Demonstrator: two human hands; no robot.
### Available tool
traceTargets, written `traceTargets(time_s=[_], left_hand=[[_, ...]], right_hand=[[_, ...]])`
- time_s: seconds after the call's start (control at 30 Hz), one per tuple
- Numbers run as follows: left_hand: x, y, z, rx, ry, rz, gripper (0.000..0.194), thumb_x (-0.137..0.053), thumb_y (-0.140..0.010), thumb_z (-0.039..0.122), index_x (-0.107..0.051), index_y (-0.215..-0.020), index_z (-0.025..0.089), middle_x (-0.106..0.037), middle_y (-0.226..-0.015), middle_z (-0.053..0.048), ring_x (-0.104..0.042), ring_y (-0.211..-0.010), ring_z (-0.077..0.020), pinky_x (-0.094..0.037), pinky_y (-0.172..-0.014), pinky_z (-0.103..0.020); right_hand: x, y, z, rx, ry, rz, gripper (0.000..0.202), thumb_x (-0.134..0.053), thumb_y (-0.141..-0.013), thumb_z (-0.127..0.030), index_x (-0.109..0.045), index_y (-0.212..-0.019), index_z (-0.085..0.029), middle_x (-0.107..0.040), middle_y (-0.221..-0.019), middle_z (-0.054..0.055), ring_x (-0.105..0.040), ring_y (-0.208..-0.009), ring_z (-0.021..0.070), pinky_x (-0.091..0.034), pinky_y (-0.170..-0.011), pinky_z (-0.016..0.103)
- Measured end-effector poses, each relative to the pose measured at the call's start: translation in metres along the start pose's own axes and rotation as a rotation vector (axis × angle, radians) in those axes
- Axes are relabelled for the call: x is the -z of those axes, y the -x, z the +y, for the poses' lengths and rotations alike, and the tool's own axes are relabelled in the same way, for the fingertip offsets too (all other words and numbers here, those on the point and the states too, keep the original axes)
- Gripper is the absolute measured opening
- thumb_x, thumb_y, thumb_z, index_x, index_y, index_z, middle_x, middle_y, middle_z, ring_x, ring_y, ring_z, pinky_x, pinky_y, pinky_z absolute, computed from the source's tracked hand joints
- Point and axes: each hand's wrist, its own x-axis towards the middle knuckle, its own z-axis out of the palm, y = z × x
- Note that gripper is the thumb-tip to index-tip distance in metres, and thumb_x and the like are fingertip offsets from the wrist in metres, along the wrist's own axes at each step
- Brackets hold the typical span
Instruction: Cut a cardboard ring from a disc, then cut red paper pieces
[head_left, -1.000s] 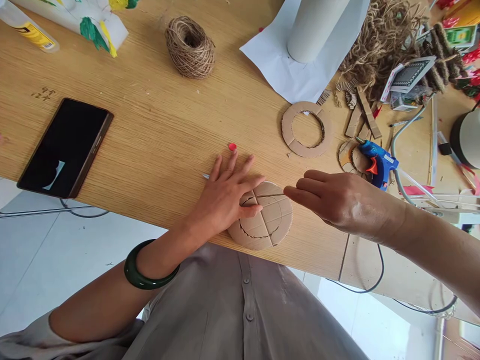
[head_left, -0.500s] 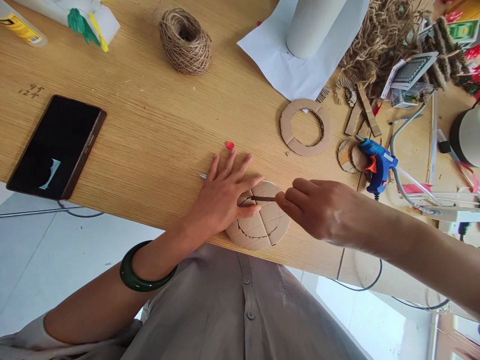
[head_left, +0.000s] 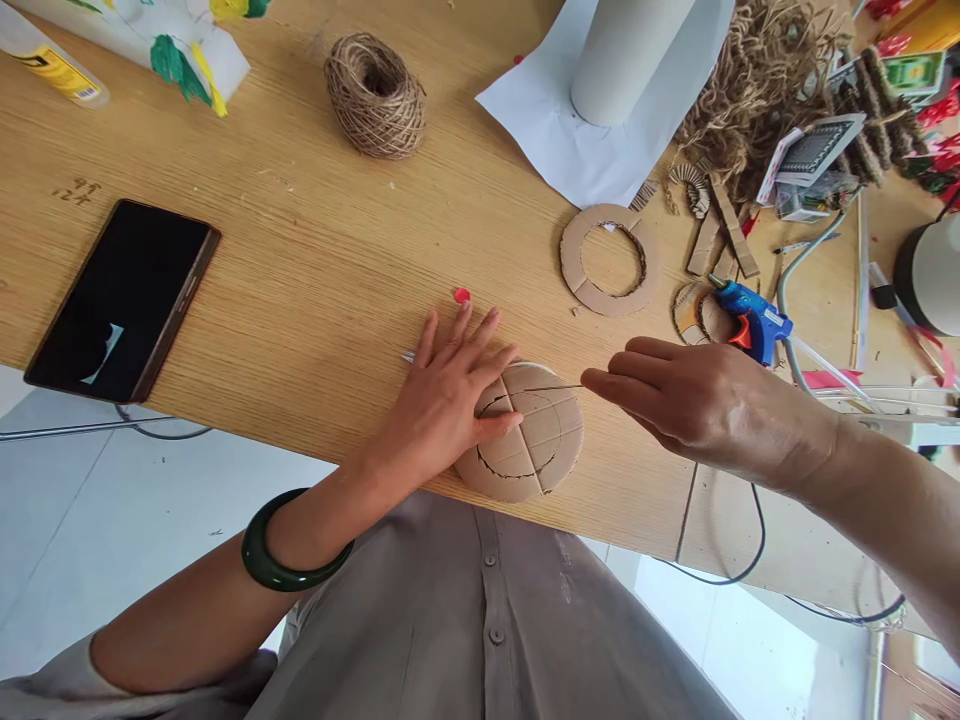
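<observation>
Near the table's front edge lies a round cardboard disc with an inner circle that is partly cut and partly drawn. My left hand rests flat on its left side, fingers spread, thumb across the cut line. A pointed silvery tip pokes out from under this hand; the rest of it is hidden. Just right of the disc, my right hand pinches a thin blade, seen nearly edge-on above the cardboard. Its handle end is hidden in the fingers. A finished cardboard ring lies farther back.
A blue glue gun lies beyond my right hand, its surroundings strewn with cardboard strips and rope fibres. A twine ball, a white cylinder on paper, and a dark phone sit farther off.
My right hand has drawn back to the right with the blade, which has turned from showing its flat side to nearly edge-on. My left hand stays on the disc.
</observation>
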Motion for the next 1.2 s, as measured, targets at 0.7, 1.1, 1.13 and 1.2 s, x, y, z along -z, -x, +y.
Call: traceTargets(time_s=[0.7, 1.1, 1.13, 1.2], left_hand=[[0.009, 0.051, 0.028, 0.176, 0.279, 0.197, 0.056, -0.058, -0.091, 0.014, -0.043, -0.142, 0.034, -0.054, -0.129, -0.007, -0.068, -0.090, -0.0153, -0.062, -0.083, -0.033], [0.014, 0.033, 0.020, 0.102, 0.008, 0.251, 0.040, -0.063, -0.091, 0.027, -0.057, -0.130, 0.026, -0.064, -0.122, -0.007, -0.063, -0.107, -0.0242, -0.056, -0.091, -0.040], [0.013, 0.029, 0.021, 0.081, 0.036, 0.267, 0.041, -0.063, -0.091, 0.026, -0.056, -0.131, 0.026, -0.063, -0.123, -0.008, -0.061, -0.112, -0.0246, -0.053, -0.098, -0.041], [0.008, 0.019, 0.021, 0.049, 0.083, 0.282, 0.041, -0.062, -0.091, 0.027, -0.054, -0.132, 0.026, -0.062, -0.127, -0.008, -0.055, -0.124, -0.0256, -0.045, -0.109, -0.045]], right_hand=[[-0.087, 0.009, -0.058, -0.970, -1.029, 0.695, 0.023, -0.060, -0.091, -0.035, -0.071, -0.105, -0.019, -0.065, -0.074, 0.001, -0.059, -0.066, 0.0144, -0.053, -0.063, 0.030], [-0.076, 0.010, -0.044, -0.915, -0.821, 0.624, 0.020, -0.057, -0.094, -0.029, -0.069, -0.105, -0.018, -0.069, -0.076, 0.002, -0.061, -0.064, 0.0143, -0.050, -0.060, 0.029], [-0.073, 0.013, -0.043, -0.883, -0.745, 0.621, 0.019, -0.057, -0.094, -0.027, -0.069, -0.106, -0.018, -0.068, -0.076, 0.002, -0.059, -0.062, 0.0138, -0.048, -0.058, 0.028], [-0.065, 0.018, -0.040, -0.756, -0.589, 0.579, 0.018, -0.054, -0.095, -0.022, -0.067, -0.106, -0.017, -0.065, -0.075, 0.002, -0.057, -0.063, 0.0141, -0.046, -0.057, 0.029]])
